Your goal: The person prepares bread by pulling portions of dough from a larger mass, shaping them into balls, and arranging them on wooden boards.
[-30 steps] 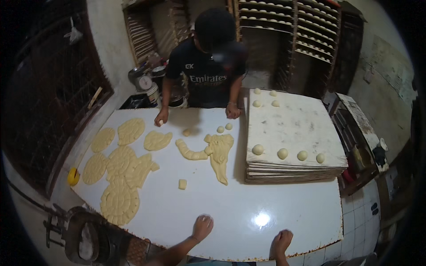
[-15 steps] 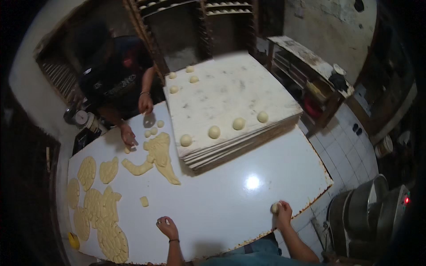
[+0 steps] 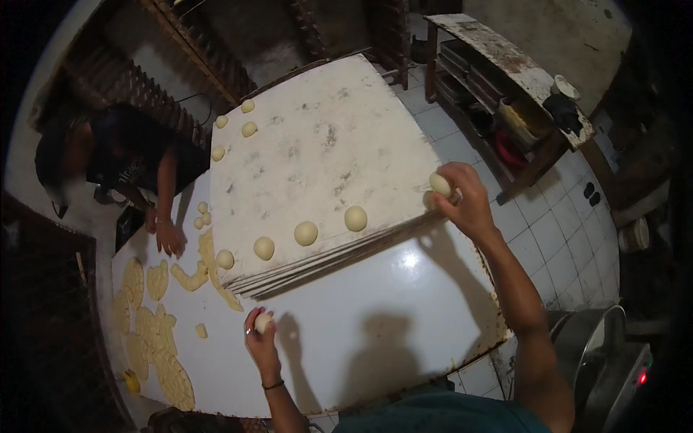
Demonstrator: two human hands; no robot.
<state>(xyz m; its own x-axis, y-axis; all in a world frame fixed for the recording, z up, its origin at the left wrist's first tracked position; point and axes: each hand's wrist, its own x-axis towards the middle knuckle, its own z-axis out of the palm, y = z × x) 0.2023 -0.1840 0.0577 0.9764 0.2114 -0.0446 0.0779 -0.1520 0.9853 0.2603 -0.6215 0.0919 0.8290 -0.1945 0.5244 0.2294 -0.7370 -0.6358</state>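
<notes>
- Pinched one dough ball (image 3: 439, 183) in the right grip (image 3: 469, 198) at the right corner of the stacked boards (image 3: 317, 258); could not tell touching from hovering.
- Pinched a second dough ball (image 3: 263, 322) in the left grip (image 3: 264, 349), above the table (image 3: 231, 375).
- Saw four lined-up dough balls (image 3: 305, 233) along the near edge of the top board (image 3: 289, 173), with four more balls (image 3: 250, 129) near its far left side.
- Noticed a small dough piece (image 3: 201, 330) on the table, left of the left grip.

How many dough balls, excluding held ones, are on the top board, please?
8 balls: four toward the far left of the board, four along its near edge.
</notes>
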